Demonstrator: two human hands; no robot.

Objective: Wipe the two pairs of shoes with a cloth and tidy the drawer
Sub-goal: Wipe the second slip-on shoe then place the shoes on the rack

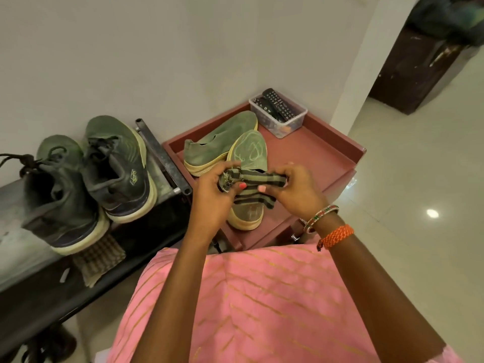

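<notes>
**Both hands on the striped cloth above the drawer**

We hold a striped cloth (252, 186) stretched between our two hands, just over the near slip-on shoe. Our left hand (213, 191) has its grip curled round the frayed left end; our right hand (296, 189) pinches the right end, thumb on top. Bangles (320, 217) and an orange thread band (336, 235) circle the right wrist.

Below, the reddish drawer (327, 155) holds a pair of green slip-on shoes (222, 142) side by side, and at its far corner a clear plastic box (289, 121) with remote controls (279, 103). To the left, on the dark desk (15, 247), a pair of dark lace-up sneakers (115, 166) stands near the wall, with a checked cloth (99, 258) tucked under the nearer sole.
</notes>
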